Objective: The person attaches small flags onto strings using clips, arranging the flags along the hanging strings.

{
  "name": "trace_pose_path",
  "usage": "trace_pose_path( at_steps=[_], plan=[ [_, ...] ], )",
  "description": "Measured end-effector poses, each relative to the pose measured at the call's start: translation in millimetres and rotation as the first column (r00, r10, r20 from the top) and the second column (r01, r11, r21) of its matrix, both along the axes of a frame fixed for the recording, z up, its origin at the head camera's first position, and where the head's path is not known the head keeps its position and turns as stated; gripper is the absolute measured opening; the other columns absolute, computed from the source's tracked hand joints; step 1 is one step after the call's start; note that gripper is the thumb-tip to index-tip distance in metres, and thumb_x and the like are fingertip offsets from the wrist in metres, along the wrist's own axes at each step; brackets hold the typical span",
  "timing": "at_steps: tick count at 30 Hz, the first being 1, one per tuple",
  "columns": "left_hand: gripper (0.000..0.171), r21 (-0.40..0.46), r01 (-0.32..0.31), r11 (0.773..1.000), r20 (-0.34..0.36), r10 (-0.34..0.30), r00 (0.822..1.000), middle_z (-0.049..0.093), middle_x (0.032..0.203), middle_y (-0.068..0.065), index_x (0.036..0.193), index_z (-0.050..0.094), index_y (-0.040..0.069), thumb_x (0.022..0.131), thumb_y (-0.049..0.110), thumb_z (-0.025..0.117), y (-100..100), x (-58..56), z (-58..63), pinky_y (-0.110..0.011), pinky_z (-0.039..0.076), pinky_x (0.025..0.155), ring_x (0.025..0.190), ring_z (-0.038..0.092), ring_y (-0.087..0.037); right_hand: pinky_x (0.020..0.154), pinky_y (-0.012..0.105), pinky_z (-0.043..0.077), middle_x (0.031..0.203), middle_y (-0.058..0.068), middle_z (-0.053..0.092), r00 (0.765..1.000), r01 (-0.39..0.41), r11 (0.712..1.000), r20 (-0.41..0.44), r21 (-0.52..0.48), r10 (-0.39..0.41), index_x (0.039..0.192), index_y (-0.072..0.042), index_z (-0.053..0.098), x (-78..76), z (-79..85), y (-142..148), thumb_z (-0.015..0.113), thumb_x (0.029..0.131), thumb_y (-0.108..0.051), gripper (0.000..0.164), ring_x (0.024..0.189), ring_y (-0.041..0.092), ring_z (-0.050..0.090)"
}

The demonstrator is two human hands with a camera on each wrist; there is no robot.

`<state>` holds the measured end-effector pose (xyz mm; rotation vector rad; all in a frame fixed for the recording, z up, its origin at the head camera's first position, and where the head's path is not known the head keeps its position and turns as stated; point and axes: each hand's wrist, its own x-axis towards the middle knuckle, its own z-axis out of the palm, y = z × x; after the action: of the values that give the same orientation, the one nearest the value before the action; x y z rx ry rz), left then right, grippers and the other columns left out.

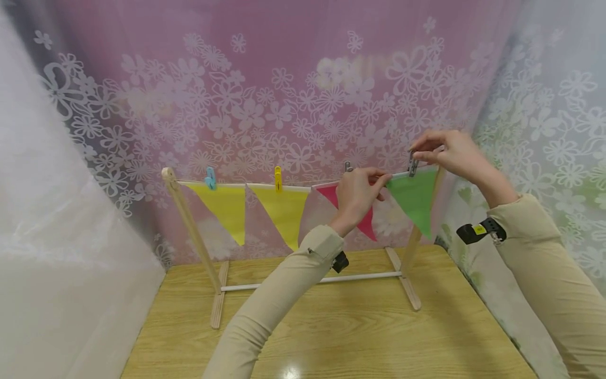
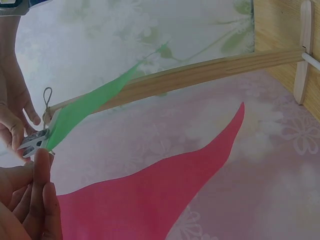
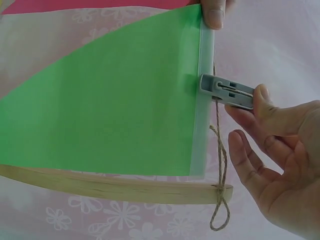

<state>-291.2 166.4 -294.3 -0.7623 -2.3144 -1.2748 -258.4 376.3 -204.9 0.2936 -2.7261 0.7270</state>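
Observation:
My right hand (image 1: pixel 452 152) pinches a grey clothespin (image 3: pixel 227 91) by its handle ends. The clothespin's jaws sit over the white top edge of a green triangular pennant (image 3: pixel 125 100) and the twine (image 3: pixel 217 115). At the pennant's other top corner, my left hand (image 1: pixel 355 192) pinches that white edge between thumb and finger. Behind the left hand hangs a pink pennant (image 2: pixel 150 195), partly hidden, with a grey clothespin (image 1: pixel 347 166) above it. Two yellow pennants (image 1: pixel 222 208) hang farther left, under a blue clothespin (image 1: pixel 210 179) and a yellow clothespin (image 1: pixel 278 179).
A wooden stand has a left post (image 1: pixel 191 231), a right post (image 2: pixel 200 72) and a white crossbar (image 1: pixel 364 277). Its feet rest on a wood-grain table (image 1: pixel 331 337). A flowered curtain (image 1: pixel 284 79) hangs close behind. The twine is knotted at the right post's top.

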Motion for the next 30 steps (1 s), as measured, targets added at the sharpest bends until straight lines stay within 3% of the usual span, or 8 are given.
trace_pose_path(
  at_steps=[5, 22, 30],
  plan=[
    [0.021, -0.009, -0.007, 1.0, 0.004, 0.007, 1.0, 0.075, 0.074, 0.009, 0.107, 0.081, 0.024, 0.097, 0.037, 0.069, -0.2, 0.3, 0.7, -0.02, 0.032, 0.036, 0.047, 0.054, 0.011, 0.073, 0.044, 0.057, 0.109, 0.016, 0.072, 1.0, -0.009, 1.0, 0.018, 0.015, 0.008, 0.118, -0.008, 0.071, -0.7, -1.8, -0.7, 0.064, 0.102, -0.028, 0.026, 0.088, 0.029, 0.07],
    [0.022, -0.008, -0.001, 1.0, -0.017, 0.0, 1.0, 0.075, 0.074, 0.008, 0.109, 0.081, 0.021, 0.097, 0.036, 0.07, 0.6, -1.3, -0.2, -0.019, 0.03, 0.035, 0.047, 0.055, 0.009, 0.07, 0.031, 0.055, 0.111, 0.016, 0.071, 0.998, -0.036, 0.999, 0.049, 0.013, 0.035, 0.123, -0.006, 0.069, 1.1, -2.3, 0.8, 0.064, 0.102, -0.028, 0.031, 0.091, 0.032, 0.069],
    [0.022, -0.027, -0.019, 0.999, -0.017, 0.018, 1.0, 0.076, 0.076, 0.009, 0.109, 0.081, 0.023, 0.097, 0.037, 0.069, 0.9, 0.0, 0.7, -0.019, 0.032, 0.036, 0.05, 0.059, 0.006, 0.086, 0.057, 0.053, 0.123, 0.022, 0.068, 0.993, -0.031, 0.999, 0.112, -0.012, 0.033, 0.137, -0.005, 0.063, 5.6, -3.1, 1.3, 0.059, 0.104, -0.034, 0.043, 0.102, 0.038, 0.068]
  ],
)
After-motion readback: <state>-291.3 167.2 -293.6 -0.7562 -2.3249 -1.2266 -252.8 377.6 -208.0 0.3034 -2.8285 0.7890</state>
